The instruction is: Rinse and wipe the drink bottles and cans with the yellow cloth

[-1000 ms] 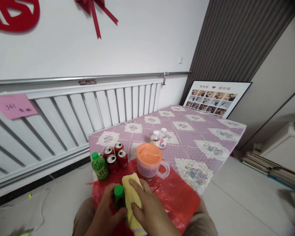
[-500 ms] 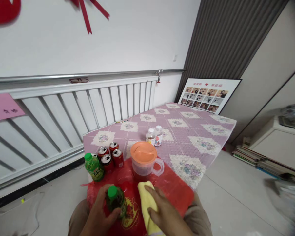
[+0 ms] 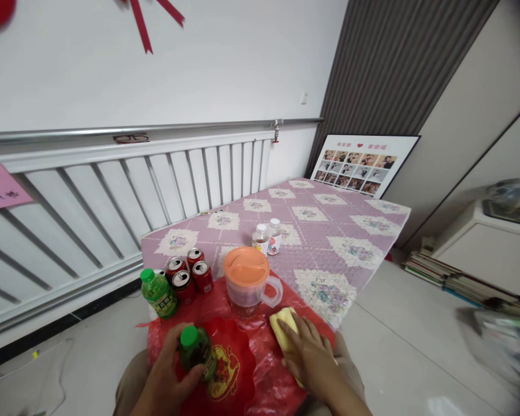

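Observation:
My left hand (image 3: pixel 169 370) is wrapped round a green-capped bottle (image 3: pixel 197 349), which stands upright over a red scalloped tray (image 3: pixel 242 370) with a yellow printed picture. At the right, my right hand (image 3: pixel 309 352) presses a folded yellow cloth (image 3: pixel 281 323) onto the red plastic sheet (image 3: pixel 268 341). Behind the hands is a clear plastic pitcher (image 3: pixel 245 294) with an orange lid, its handle pointing right. A second green bottle (image 3: pixel 159 294) stands at the left, beside several red drink cans (image 3: pixel 183 283) with opened tops.
Two small white-capped bottles (image 3: pixel 274 240) stand behind the pitcher on a purple floral tablecloth (image 3: pixel 312 231). A white radiator (image 3: pixel 112 196) runs along the wall at the left. A photo board (image 3: pixel 359 164) leans beyond the far end; books (image 3: pixel 429 271) are stacked on the floor at right.
My right hand has slid the yellow cloth to the right, away from the tray, uncovering more of it. My left hand still holds the bottle. The camera view has shifted slightly.

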The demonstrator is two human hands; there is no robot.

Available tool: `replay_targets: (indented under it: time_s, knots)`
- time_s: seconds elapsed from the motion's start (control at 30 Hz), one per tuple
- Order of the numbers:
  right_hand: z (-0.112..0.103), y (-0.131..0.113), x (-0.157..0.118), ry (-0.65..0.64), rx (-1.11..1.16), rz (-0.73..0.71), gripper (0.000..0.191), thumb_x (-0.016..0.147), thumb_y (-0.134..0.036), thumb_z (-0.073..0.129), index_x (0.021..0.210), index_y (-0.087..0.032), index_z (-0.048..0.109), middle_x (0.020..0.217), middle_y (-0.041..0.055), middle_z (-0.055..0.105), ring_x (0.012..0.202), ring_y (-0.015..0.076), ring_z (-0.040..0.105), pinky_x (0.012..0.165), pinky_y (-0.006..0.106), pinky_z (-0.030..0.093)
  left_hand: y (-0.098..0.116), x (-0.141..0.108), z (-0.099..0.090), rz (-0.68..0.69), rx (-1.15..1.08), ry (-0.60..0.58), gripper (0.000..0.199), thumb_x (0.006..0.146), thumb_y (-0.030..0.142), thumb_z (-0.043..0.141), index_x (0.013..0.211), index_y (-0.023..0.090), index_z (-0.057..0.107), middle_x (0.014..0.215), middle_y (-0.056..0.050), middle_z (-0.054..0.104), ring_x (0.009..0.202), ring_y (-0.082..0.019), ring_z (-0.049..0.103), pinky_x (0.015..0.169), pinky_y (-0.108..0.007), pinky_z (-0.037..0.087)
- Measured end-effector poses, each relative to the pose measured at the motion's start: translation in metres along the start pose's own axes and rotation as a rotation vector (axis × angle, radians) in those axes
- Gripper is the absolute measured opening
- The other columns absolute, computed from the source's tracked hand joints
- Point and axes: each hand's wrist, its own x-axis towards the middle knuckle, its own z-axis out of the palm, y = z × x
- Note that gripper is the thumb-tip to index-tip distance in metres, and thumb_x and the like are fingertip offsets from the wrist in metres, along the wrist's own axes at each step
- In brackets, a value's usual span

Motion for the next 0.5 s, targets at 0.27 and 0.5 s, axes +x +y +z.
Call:
replay_targets:
  time_s: [0.27,0.5]
  knots:
    - [0.036,-0.002,0.017,0.206,-0.087,0.003,0.062,0.086,-0.035,0.051,0.145,-0.021,0.037,0.153,0.0105,0.031,0.141,0.0317,0.028,0.105,0.059,0.031,-0.005,0.002,0.007,0.038,0.032,0.046,0.055,0.064,0.029,0.069,0.116,0.018,0.057,0.093,-0.007,0.073,0.092,-0.028,0.069,0.083,-0.035,0.053]
    - [0.071,0.006,0.025,0.32,-0.121,-0.091,0.059,0.085,-0.036,0.053,0.141,-0.019,0.043,0.151,0.0133,0.035,0.14,0.0328,0.03,0.103,0.057,0.034,0.004,-0.002,0.006,0.049,0.129,0.079,0.053,0.065,0.025,0.069,0.117,0.02,0.057,0.089,-0.005,0.072,0.086,-0.025,0.068,0.082,-0.032,0.053]
